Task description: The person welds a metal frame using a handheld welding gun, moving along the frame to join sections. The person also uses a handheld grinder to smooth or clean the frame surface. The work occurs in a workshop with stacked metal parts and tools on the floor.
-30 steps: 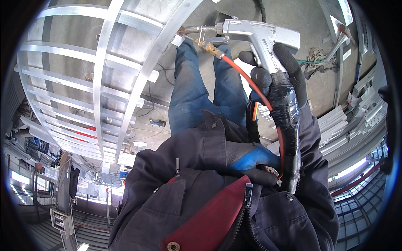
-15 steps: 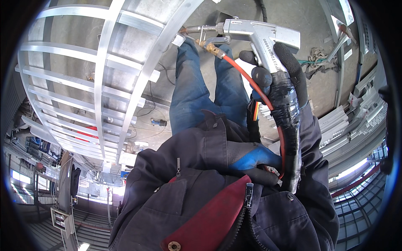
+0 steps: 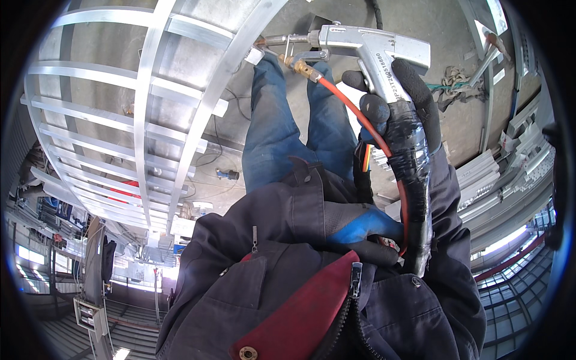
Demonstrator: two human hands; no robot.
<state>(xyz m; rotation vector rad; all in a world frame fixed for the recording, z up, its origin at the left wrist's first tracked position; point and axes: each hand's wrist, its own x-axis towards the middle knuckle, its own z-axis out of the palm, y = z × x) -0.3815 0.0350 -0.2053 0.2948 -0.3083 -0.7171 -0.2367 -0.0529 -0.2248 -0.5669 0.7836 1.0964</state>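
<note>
A silver pistol-shaped welding gun (image 3: 375,54) lies across the upper part of the view, its nozzle pointing left. My right hand (image 3: 396,105), in a dark glove, is closed around its grip, just above a thick cable (image 3: 411,144) wrapped in black tape. The nozzle tip (image 3: 262,42) is beside the right edge of a silver metal frame (image 3: 210,102); contact cannot be told. An orange hose (image 3: 354,110) runs from a brass fitting (image 3: 303,67) down to my left hand (image 3: 366,228). That hand, in a blue and grey glove, is curled at the hose's lower bend, its fingers partly hidden.
The slatted frame fills the left side. Stacked metal profiles (image 3: 480,183) lie at the right. A crumpled cloth (image 3: 462,90) and a hammer-like tool (image 3: 495,48) are at upper right. A thin black cable (image 3: 210,159) crosses the floor beside my legs (image 3: 273,126).
</note>
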